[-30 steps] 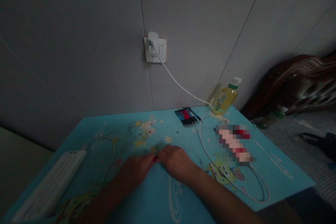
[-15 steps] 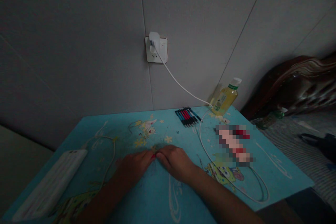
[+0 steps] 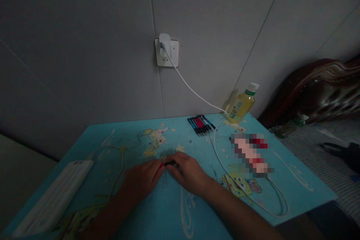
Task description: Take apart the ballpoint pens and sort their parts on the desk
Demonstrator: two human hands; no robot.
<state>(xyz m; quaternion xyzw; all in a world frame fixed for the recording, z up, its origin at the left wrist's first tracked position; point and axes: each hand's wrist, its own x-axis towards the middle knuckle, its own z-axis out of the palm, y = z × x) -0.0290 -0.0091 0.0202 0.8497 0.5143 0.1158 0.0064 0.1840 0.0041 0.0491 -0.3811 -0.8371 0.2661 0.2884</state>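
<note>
My left hand [image 3: 146,174] and my right hand [image 3: 187,168] meet fingertip to fingertip over the middle of the table. Between them is a slim red and black pen [image 3: 169,163]. The left fingers close around its red part, while the right thumb and fingers pinch its black end. Much of the pen is hidden by the fingers. Beyond my right hand, at the table's back edge, several pens [image 3: 200,125] with red, blue and black barrels lie side by side in a row.
A light blue cartoon-printed table [image 3: 135,138] stands against the wall. On it are a white power strip [image 3: 56,198] at left, a yellow drink bottle [image 3: 242,107] at back right and a pixelated item [image 3: 250,153] at right. A white cable [image 3: 194,92] hangs from the wall charger [image 3: 165,45].
My right fingers have shifted slightly, so more of the pen's black end shows between the hands. Both hands stay in nearly the same place.
</note>
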